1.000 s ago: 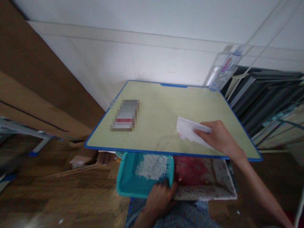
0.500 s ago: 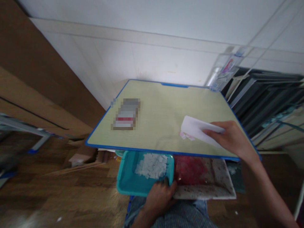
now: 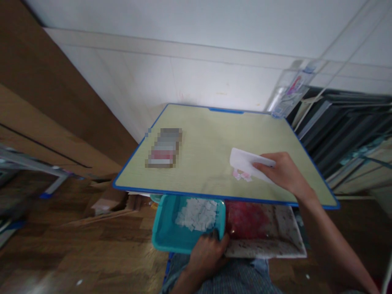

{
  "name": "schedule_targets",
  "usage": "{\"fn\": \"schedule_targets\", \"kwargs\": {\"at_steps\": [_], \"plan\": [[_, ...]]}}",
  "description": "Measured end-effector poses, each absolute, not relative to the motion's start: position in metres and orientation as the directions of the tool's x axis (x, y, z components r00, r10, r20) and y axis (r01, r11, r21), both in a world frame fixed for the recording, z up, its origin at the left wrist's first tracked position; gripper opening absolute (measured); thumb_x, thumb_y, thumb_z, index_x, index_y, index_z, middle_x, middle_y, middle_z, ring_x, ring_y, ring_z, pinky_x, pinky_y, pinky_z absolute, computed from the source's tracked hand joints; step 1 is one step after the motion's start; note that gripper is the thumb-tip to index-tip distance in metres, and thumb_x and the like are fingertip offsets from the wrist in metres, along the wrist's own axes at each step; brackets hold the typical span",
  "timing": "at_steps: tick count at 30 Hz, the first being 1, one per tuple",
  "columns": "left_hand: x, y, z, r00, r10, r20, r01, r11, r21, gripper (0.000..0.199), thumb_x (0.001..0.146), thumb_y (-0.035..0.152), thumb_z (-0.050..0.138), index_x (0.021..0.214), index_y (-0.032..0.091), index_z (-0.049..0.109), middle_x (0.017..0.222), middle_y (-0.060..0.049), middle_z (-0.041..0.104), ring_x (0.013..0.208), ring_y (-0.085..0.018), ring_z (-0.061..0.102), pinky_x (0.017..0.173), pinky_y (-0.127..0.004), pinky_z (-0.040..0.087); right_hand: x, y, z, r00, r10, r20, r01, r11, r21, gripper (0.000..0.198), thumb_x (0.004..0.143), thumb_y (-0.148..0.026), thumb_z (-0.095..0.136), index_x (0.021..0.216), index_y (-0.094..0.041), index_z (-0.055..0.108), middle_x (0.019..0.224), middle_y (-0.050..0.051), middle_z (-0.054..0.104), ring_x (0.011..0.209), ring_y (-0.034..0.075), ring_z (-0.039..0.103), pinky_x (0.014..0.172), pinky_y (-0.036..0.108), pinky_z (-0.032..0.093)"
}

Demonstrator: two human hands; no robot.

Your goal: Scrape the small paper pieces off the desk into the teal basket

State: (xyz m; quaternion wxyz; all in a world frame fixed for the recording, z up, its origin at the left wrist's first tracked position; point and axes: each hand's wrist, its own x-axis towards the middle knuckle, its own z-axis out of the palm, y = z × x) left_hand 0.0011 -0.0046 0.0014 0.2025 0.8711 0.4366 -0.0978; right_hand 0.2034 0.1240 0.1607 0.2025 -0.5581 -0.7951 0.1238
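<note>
My right hand pinches a thin white scraper-like sheet with rounded corners, thumb on the near side. It is tilted over the pale yellow board. Just below its lower left edge, a few small pinkish-white pieces lie on the board. Below the board's near edge, my left hand has its fingers curled over the near right rim of a teal basin. Many small white square pieces are heaped inside that basin.
A stained white tray with red residue sits right of the basin. A blurred-out phone-like object lies at the board's left. Behind its far right corner stands a clear plastic bottle. Dark panels lean at the right; cardboard lies left.
My right hand has moved left with the white sheet, which now sits slightly above the pinkish pieces and leaves more of them showing. The left hand keeps its place on the basin rim.
</note>
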Motion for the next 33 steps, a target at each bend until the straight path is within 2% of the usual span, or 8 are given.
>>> {"fn": "schedule_targets", "kwargs": {"at_steps": [4, 8, 11, 15, 21, 26, 33], "plan": [[0.001, -0.005, 0.001, 0.591, 0.722, -0.36, 0.807, -0.524, 0.274, 0.038, 0.073, 0.035, 0.053, 0.106, 0.02, 0.042, 0.088, -0.01, 0.052, 0.077, -0.025, 0.052, 0.063, -0.035, 0.04, 0.202, 0.122, 0.162, -0.366, 0.921, 0.133, 0.818, 0.386, -0.425, 0.028, 0.073, -0.027, 0.047, 0.049, -0.013, 0.054, 0.04, -0.003, 0.043, 0.039, 0.007, 0.04, 0.037, 0.018, 0.026], [0.001, -0.004, 0.001, 0.594, 0.72, -0.36, 0.805, -0.53, 0.267, 0.039, 0.074, 0.037, 0.051, 0.107, 0.021, 0.041, 0.089, -0.01, 0.051, 0.076, -0.025, 0.052, 0.062, -0.035, 0.04, 0.202, 0.121, 0.164, -0.31, 0.938, 0.155, 0.839, 0.347, -0.419, 0.022, 0.073, -0.025, 0.047, 0.057, -0.013, 0.058, 0.046, -0.002, 0.05, 0.042, 0.009, 0.043, 0.04, 0.019, 0.029], [0.001, -0.005, -0.001, 0.598, 0.721, -0.35, 0.802, -0.541, 0.255, 0.039, 0.073, 0.037, 0.051, 0.108, 0.021, 0.041, 0.09, -0.01, 0.051, 0.075, -0.025, 0.052, 0.061, -0.035, 0.04, 0.204, 0.118, 0.165, -0.337, 0.935, 0.111, 0.84, 0.352, -0.412, 0.025, 0.072, -0.026, 0.047, 0.051, -0.014, 0.053, 0.043, -0.002, 0.045, 0.041, 0.008, 0.041, 0.039, 0.019, 0.027], [0.002, -0.005, -0.002, 0.587, 0.724, -0.362, 0.809, -0.538, 0.236, 0.042, 0.074, 0.037, 0.051, 0.111, 0.021, 0.039, 0.089, -0.011, 0.05, 0.077, -0.026, 0.052, 0.062, -0.035, 0.04, 0.203, 0.112, 0.167, -0.364, 0.927, 0.089, 0.8, 0.36, -0.481, 0.031, 0.073, -0.029, 0.047, 0.046, -0.015, 0.048, 0.041, -0.003, 0.04, 0.04, 0.007, 0.037, 0.037, 0.019, 0.024], [0.002, -0.005, 0.0, 0.585, 0.722, -0.369, 0.81, -0.539, 0.23, 0.043, 0.074, 0.038, 0.051, 0.112, 0.022, 0.039, 0.09, -0.01, 0.049, 0.076, -0.025, 0.052, 0.062, -0.034, 0.04, 0.179, 0.111, 0.149, -0.338, 0.922, 0.191, 0.665, 0.377, -0.645, 0.026, 0.076, -0.032, 0.046, 0.068, -0.014, 0.063, 0.056, 0.0, 0.057, 0.047, 0.009, 0.045, 0.041, 0.019, 0.031], [0.0, -0.005, -0.003, 0.61, 0.719, -0.334, 0.793, -0.551, 0.26, 0.046, 0.074, 0.039, 0.051, 0.114, 0.021, 0.038, 0.089, -0.012, 0.05, 0.074, -0.026, 0.052, 0.06, -0.035, 0.04, 0.156, 0.115, 0.126, -0.335, 0.914, 0.23, 0.63, 0.399, -0.667, 0.021, 0.076, -0.025, 0.047, 0.08, -0.015, 0.065, 0.067, 0.002, 0.065, 0.053, 0.011, 0.053, 0.05, 0.021, 0.038], [0.0, -0.005, -0.006, 0.61, 0.726, -0.319, 0.793, -0.554, 0.256, 0.045, 0.074, 0.039, 0.049, 0.113, 0.022, 0.037, 0.089, -0.012, 0.051, 0.072, -0.026, 0.052, 0.059, -0.035, 0.04, 0.161, 0.119, 0.118, -0.433, 0.877, 0.207, 0.553, 0.44, -0.708, 0.02, 0.077, -0.025, 0.048, 0.083, -0.018, 0.065, 0.079, 0.002, 0.068, 0.067, 0.013, 0.059, 0.062, 0.024, 0.044]]}}
